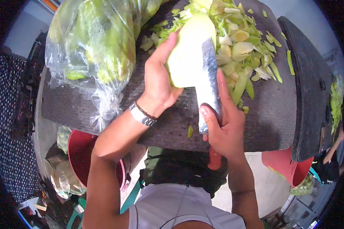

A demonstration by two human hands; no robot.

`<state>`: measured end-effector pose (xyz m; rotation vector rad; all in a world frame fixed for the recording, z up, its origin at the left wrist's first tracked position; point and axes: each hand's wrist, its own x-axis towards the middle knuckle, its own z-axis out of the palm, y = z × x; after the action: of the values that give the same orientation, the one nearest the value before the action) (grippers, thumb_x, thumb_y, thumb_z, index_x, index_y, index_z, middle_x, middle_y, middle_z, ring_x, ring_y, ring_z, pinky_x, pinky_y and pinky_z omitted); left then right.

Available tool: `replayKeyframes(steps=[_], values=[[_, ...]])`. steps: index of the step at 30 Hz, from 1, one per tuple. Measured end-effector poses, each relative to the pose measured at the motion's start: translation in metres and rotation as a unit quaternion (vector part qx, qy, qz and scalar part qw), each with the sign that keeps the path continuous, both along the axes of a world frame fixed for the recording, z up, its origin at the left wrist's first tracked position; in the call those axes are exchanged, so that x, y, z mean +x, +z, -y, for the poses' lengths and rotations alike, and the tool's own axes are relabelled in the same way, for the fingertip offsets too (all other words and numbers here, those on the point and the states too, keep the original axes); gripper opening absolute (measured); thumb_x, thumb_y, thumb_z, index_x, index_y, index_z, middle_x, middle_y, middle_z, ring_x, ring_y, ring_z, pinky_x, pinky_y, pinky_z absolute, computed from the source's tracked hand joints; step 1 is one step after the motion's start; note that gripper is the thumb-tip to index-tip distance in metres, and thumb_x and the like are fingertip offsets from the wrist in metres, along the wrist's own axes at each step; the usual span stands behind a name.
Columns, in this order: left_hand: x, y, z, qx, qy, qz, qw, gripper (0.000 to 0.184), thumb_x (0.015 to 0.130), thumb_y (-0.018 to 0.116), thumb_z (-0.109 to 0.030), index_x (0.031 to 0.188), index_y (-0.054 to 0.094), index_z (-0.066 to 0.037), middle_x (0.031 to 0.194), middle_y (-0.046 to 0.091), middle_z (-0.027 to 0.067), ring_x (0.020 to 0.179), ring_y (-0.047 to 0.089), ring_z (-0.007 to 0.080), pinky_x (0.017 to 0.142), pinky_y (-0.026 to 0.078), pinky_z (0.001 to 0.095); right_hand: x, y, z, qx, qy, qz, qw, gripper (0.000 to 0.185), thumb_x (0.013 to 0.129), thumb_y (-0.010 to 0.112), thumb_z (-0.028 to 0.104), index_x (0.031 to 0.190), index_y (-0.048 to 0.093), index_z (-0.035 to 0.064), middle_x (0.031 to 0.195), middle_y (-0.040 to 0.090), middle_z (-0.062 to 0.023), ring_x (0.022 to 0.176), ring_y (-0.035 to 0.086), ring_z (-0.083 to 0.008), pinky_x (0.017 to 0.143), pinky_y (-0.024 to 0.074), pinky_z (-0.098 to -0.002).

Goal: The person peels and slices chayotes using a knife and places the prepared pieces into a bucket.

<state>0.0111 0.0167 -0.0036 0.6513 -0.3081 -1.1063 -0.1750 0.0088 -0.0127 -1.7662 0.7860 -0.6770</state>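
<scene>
My left hand (pixel 158 78) is closed around the side of a large peeled pale-green fruit (pixel 185 53), thumb along its upper left edge. The fruit is smooth and pear-shaped; its exact kind is unclear. In my right hand (pixel 229 128) is a broad-bladed knife (pixel 209 68), its red handle showing below the fist. The blade points away from me and lies against the fruit's right side. Green peelings and pale slices (pixel 240 47) are heaped just beyond and to the right of the fruit.
A knotted clear plastic bag of green produce (pixel 99 49) sits on the dark woven tabletop (pixel 267 126) at left. A dark board-like surface (pixel 307 87) adjoins at right. Below are a red tub (pixel 78 152) at left and a red bucket (pixel 290 164) at right.
</scene>
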Motion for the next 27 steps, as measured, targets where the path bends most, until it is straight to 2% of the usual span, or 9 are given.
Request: replayKeyframes(steps=[4,7,11,14,16,18,20,23,27], values=[[0.005,-0.001,-0.003,-0.011,-0.022,-0.010,1.000,0.043,0.104,0.056,-0.040,0.123,0.066,-0.003,0.113,0.074,0.0085,0.099,0.072,0.0215,0.091,0.057,0.0358,0.001,-0.003,-0.003,-0.066,-0.003,0.002,0.998,0.072,0.097,0.063,0.011,0.161,0.030,0.0064,0.119,0.069,-0.0294,0.107,0.073,-0.0367,0.090,0.0564,-0.0407],[-0.001,0.001,-0.003,0.011,-0.002,0.029,1.000,0.049,0.107,0.050,-0.038,0.137,0.058,-0.001,0.120,0.070,0.0091,0.105,0.069,0.0187,0.093,0.056,0.0347,0.000,-0.001,-0.005,-0.039,-0.007,0.012,0.999,0.073,0.096,0.063,0.010,0.161,0.030,0.0057,0.117,0.070,-0.0296,0.104,0.074,-0.0363,0.089,0.0570,-0.0405],[0.007,-0.008,-0.002,-0.021,-0.066,0.015,0.997,0.042,0.105,0.055,-0.035,0.127,0.063,0.000,0.113,0.072,0.0096,0.099,0.071,0.0195,0.088,0.057,0.0351,-0.002,0.000,0.000,-0.014,-0.003,0.006,1.000,0.073,0.096,0.064,0.009,0.161,0.031,0.0053,0.116,0.070,-0.0296,0.097,0.076,-0.0351,0.088,0.0574,-0.0405],[0.014,-0.012,0.000,0.008,-0.073,0.025,0.997,0.038,0.103,0.059,-0.031,0.124,0.064,0.001,0.112,0.072,0.0107,0.097,0.072,0.0206,0.088,0.058,0.0363,0.000,0.012,0.001,0.036,-0.014,-0.007,0.999,0.071,0.096,0.064,0.004,0.160,0.034,0.0048,0.107,0.069,-0.0137,0.073,0.062,-0.0141,0.059,0.0499,-0.0279],[0.018,-0.013,0.000,-0.005,-0.076,-0.006,0.997,0.038,0.102,0.061,-0.028,0.126,0.063,0.002,0.114,0.072,0.0123,0.100,0.072,0.0223,0.090,0.058,0.0377,-0.003,0.024,0.001,0.099,-0.047,-0.025,0.994,0.067,0.096,0.066,0.006,0.157,0.038,0.0039,0.102,0.070,-0.0089,0.065,0.061,-0.0094,0.048,0.0497,-0.0239],[0.027,-0.009,0.004,0.015,0.013,-0.020,1.000,0.045,0.102,0.058,-0.029,0.134,0.059,0.003,0.124,0.070,0.0174,0.113,0.070,0.0297,0.104,0.054,0.0433,-0.014,0.034,0.005,0.172,-0.089,-0.057,0.979,0.063,0.095,0.070,0.014,0.151,0.044,0.0021,0.102,0.074,-0.0151,0.071,0.071,-0.0202,0.053,0.0568,-0.0286],[0.036,-0.002,0.007,0.005,0.069,0.013,0.997,0.052,0.103,0.056,-0.032,0.142,0.052,0.002,0.137,0.063,0.0218,0.123,0.063,0.0365,0.108,0.049,0.0561,-0.020,0.041,0.005,0.228,-0.129,0.044,0.964,0.055,0.096,0.068,0.013,0.146,0.047,0.0032,0.089,0.069,-0.0057,0.059,0.063,-0.0123,0.041,0.0467,-0.0222],[0.038,-0.004,0.006,-0.074,-0.022,-0.074,0.994,0.055,0.106,0.048,-0.041,0.146,0.050,-0.003,0.142,0.059,0.0211,0.130,0.059,0.0384,0.111,0.043,0.0641,-0.027,0.044,0.017,0.285,-0.122,0.140,0.940,0.054,0.096,0.065,0.007,0.146,0.046,0.0054,0.078,0.061,-0.0015,0.055,0.055,-0.0095,0.042,0.0436,-0.0231],[0.035,-0.011,0.004,-0.133,-0.172,-0.126,0.968,0.059,0.106,0.044,-0.046,0.149,0.049,-0.006,0.144,0.059,0.0191,0.132,0.057,0.0389,0.113,0.038,0.0674,-0.016,0.038,0.005,0.281,-0.054,0.131,0.949,0.068,0.095,0.061,0.003,0.158,0.035,0.0062,0.093,0.060,-0.0061,0.057,0.053,-0.0095,0.045,0.0433,-0.0223]])
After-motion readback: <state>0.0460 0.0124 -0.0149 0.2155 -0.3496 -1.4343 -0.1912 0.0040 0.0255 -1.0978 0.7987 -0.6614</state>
